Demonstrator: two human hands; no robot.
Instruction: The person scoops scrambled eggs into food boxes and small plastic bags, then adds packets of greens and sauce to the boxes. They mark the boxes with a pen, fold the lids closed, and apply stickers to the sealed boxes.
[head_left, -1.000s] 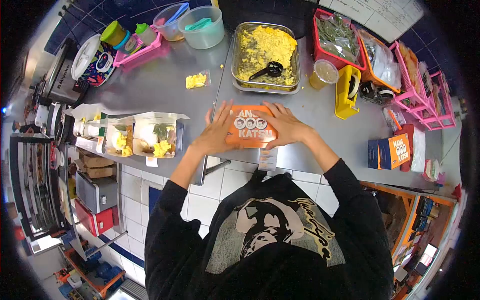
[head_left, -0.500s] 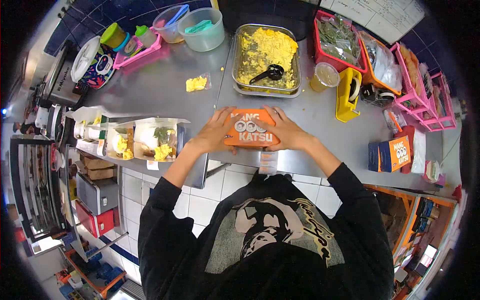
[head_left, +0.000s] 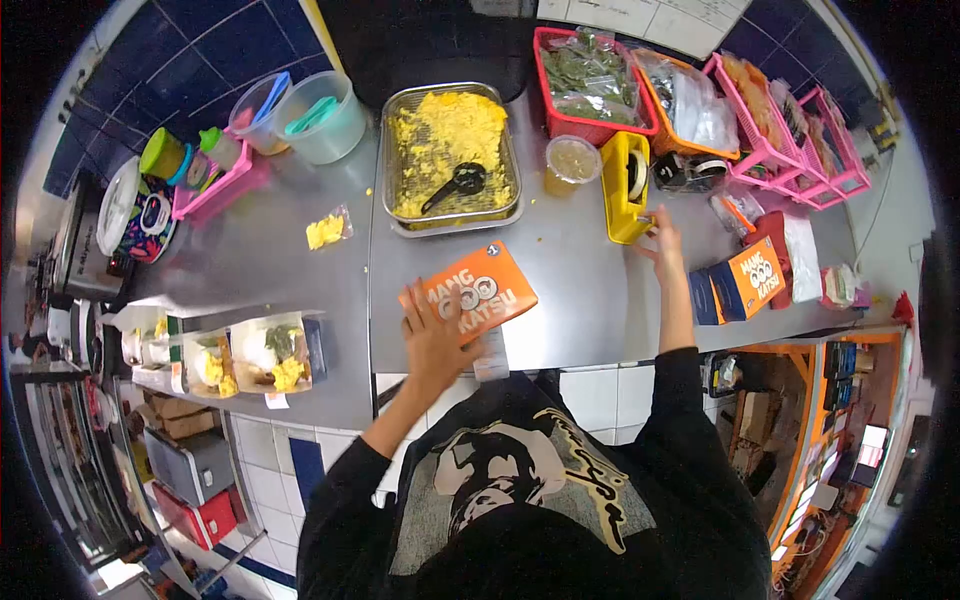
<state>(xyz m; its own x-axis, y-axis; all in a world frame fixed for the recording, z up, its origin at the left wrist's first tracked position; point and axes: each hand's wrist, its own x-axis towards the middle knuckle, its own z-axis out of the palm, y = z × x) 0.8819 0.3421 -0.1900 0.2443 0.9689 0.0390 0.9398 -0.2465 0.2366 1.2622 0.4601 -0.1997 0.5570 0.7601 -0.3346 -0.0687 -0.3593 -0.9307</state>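
Observation:
My left hand [head_left: 437,335] lies with spread fingers on the left part of an orange MANG KATSU box [head_left: 485,297], which is closed and turned at a slant near the counter's front edge. To the right, my right hand [head_left: 660,240] reaches the front end of the yellow tape dispenser [head_left: 622,205], its fingertips close together at the tape end. Whether they pinch some tape is too small to tell. A white paper slip [head_left: 491,358] hangs over the counter edge below the box.
Behind the box stands a metal tray [head_left: 457,228] of yellow egg with a black scoop. A cup [head_left: 572,166] stands beside the dispenser. Open food boxes [head_left: 262,355] are at left, folded orange boxes [head_left: 745,280] at right, and red [head_left: 600,128] and pink baskets [head_left: 790,165] behind.
My right hand has left the box and moved right to the tape dispenser. The box has turned to a slant under my left hand. The camera view has shifted right.

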